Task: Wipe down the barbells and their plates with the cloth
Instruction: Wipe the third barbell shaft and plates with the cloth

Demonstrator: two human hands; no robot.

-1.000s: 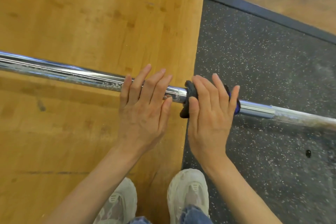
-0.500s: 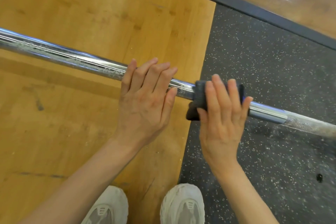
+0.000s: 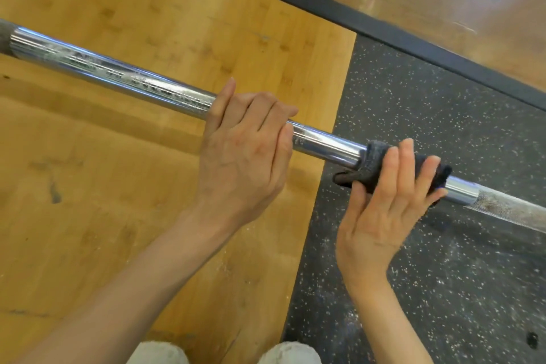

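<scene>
overhead, from the head view, the barbell (image 3: 124,75) runs slanting from upper left to lower right, above a wooden platform (image 3: 118,186) on the left and a speckled rubber mat (image 3: 443,127) on the right. the left hand (image 3: 245,151) grasps the chrome shaft from above, fingers curled over it. the right hand (image 3: 387,204) clasps a dark cloth (image 3: 372,168) wrapped around the shaft, thumb below and fingers laid over the top, just right of the left hand, beside the rough knurled stretch (image 3: 508,210). two pale shoes (image 3: 289,353) show at the bottom edge. no containers appear.
</scene>
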